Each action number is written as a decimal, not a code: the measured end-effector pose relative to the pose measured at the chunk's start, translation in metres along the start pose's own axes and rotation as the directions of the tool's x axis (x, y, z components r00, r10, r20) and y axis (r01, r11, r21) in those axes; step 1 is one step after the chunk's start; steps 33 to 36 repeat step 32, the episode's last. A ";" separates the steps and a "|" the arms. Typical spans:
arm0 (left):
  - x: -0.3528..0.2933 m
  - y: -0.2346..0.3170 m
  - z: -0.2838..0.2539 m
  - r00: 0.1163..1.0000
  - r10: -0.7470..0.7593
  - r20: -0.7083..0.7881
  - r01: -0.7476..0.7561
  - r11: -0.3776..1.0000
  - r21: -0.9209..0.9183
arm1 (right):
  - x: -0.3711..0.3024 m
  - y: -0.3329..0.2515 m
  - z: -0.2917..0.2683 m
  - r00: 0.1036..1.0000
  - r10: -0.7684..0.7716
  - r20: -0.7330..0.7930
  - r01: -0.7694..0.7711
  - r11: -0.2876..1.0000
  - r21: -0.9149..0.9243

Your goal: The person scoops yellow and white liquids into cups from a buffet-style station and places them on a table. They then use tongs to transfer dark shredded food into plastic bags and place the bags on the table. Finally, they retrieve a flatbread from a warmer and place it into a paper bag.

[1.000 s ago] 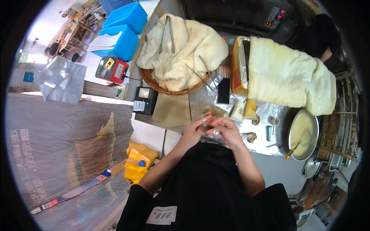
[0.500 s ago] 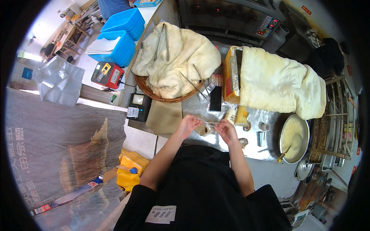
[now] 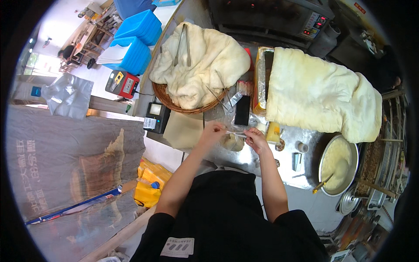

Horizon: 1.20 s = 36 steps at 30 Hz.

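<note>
Over the near edge of the metal counter, a thin whitish strip (image 3: 235,133), which looks like the edge of a clear plastic bag, is stretched between both hands. My left hand (image 3: 213,132) pinches its left end and is slightly blurred. My right hand (image 3: 256,139) pinches the right end between thumb and fingers. Just below the strip is a tan, partly see-through shape (image 3: 234,143); whether it hangs from the strip or lies on the counter I cannot tell. A black phone (image 3: 242,111) lies beyond my hands, and a yellow container (image 3: 273,132) stands by my right hand.
A round basket (image 3: 168,99) under a cream quilt (image 3: 205,61) holds tongs on top. Another quilt (image 3: 321,89) covers a box (image 3: 261,83). At right sits a pot of pale batter (image 3: 335,153) with a ladle. Blue baskets (image 3: 133,54) and a black device (image 3: 156,118) are left.
Both hands have moved slightly forward, away from my body, with the strip still between them. The left fingers have drawn closer together. The whole view has shifted a little.
</note>
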<state>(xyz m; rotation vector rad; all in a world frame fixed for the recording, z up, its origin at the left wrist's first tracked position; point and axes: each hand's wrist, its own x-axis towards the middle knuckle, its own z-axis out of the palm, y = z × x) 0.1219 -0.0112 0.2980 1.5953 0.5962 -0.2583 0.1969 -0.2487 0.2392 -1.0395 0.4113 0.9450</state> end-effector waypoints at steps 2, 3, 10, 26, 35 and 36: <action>-0.012 -0.033 -0.028 0.951 0.247 -0.185 -0.190 0.941 0.280 | 0.008 0.000 0.021 0.980 0.044 -0.194 -0.073 0.987 -0.145; -0.023 -0.044 -0.043 0.936 0.265 -0.233 -0.191 0.936 0.296 | 0.015 -0.001 0.027 0.967 0.029 -0.254 -0.082 0.976 -0.201; -0.138 -0.059 -0.154 0.878 -0.265 -0.398 0.213 0.962 -0.170 | 0.135 0.019 -0.025 0.888 -0.186 -0.421 -0.024 0.895 -0.446; -0.208 -0.233 -0.299 0.734 -0.049 -0.678 0.045 0.999 -0.023 | 0.137 -0.026 0.059 0.931 -0.110 -0.349 -0.185 0.682 -0.708; -0.286 -0.094 -0.443 0.292 0.345 -0.892 -0.375 0.899 0.225 | 0.080 -0.062 0.090 0.873 -0.195 -0.448 -0.121 0.802 -0.585; -0.286 -0.094 -0.443 0.292 0.345 -0.892 -0.375 0.899 0.225 | 0.080 -0.062 0.090 0.873 -0.195 -0.448 -0.121 0.802 -0.585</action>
